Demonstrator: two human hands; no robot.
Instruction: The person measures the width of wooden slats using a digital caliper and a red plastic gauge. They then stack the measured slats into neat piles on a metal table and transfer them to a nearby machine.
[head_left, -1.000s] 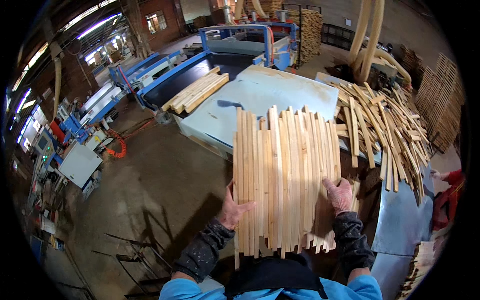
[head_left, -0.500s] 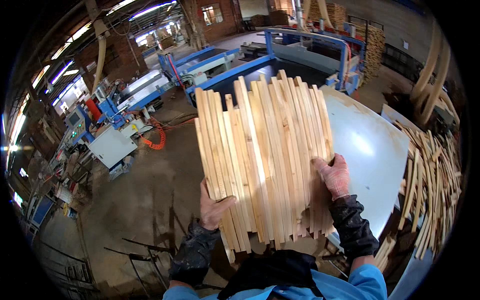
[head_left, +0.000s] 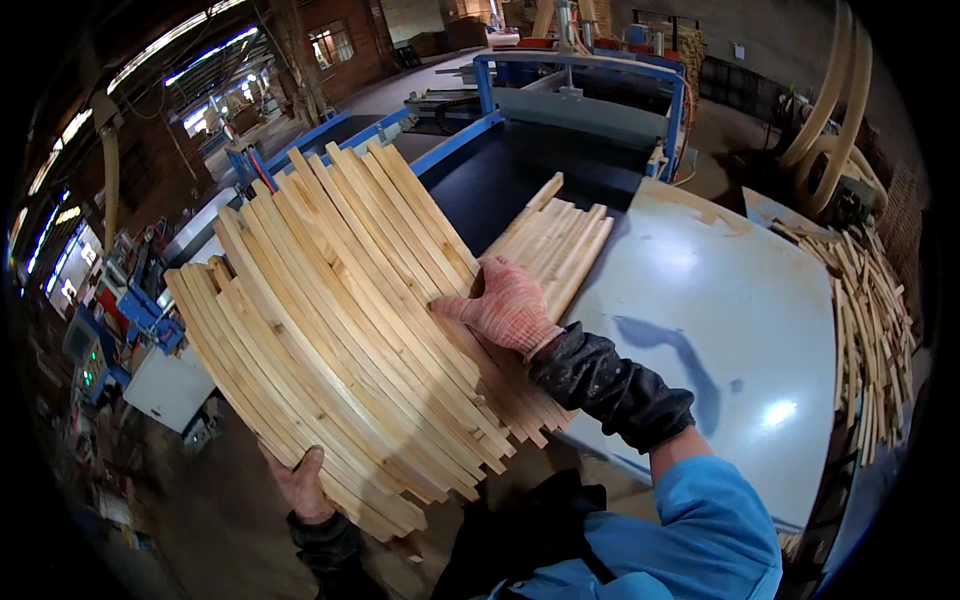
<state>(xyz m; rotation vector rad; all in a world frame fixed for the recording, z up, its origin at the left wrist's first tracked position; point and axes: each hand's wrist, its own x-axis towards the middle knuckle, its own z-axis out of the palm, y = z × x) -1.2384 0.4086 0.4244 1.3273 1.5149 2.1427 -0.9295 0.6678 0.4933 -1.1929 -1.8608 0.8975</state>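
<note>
Between my two hands is a wide row of pale wooden strips (head_left: 340,290), side by side with uneven ends, tilted so their far ends lean left. My bare left hand (head_left: 300,487) grips the outer strips near the lower left corner, thumb on top and fingers partly hidden below. My right hand (head_left: 505,308), in a pinkish knitted glove, closes on the row's right edge with its thumb over the top face. Just beyond that glove a smaller group of strips (head_left: 560,240) shows; whether it joins the held row underneath is hidden.
To the right is a smooth grey-white tabletop (head_left: 680,300) with a dark smear. A blue-framed machine (head_left: 580,110) with a black bed stands ahead. Loose strips (head_left: 865,340) are heaped at far right. A white cabinet (head_left: 172,385) and control panel (head_left: 92,365) stand at left.
The row of strips has swung left and tilted, with both hands still on it. My view has turned right. The smaller group of strips beside the right glove now shows.
</note>
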